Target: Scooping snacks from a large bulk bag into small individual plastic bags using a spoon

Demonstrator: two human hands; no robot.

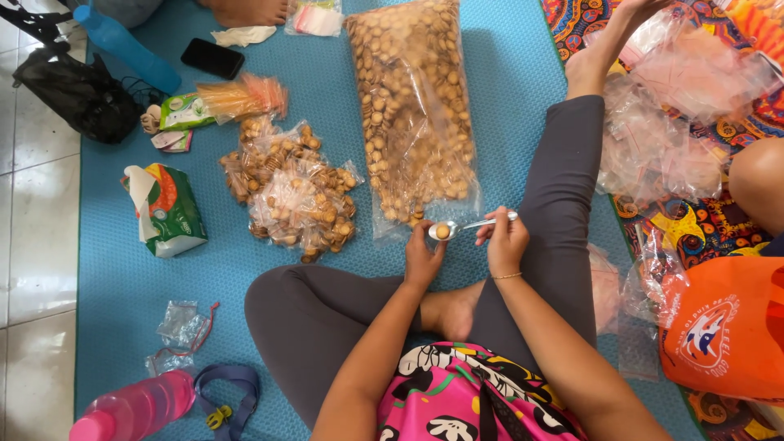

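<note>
Her right hand [506, 241] pinches a spoon [474, 224] by the handle, one round biscuit [443, 232] in its bowl. The left hand [423, 260] is cupped just under the bowl; I cannot tell if it holds anything. The spoon sits at the mouth of the big biscuit bag [416, 106] on the blue mat [114, 278]. Small filled bags [294, 192] lie to the left.

A blue textured mat [122, 269] over a pale tiled floor [33, 245] carries everything. Just beyond the spoon-holding fingers lies a long clear bag of small round biscuits [412, 106]. Left of the grip is a heap of small filled packets [294, 192], farther left a green tissue pack [167, 211]. Near left, a pink bottle [135, 407]; far left, a blue bottle [126, 47] and black phone [212, 58].
</note>
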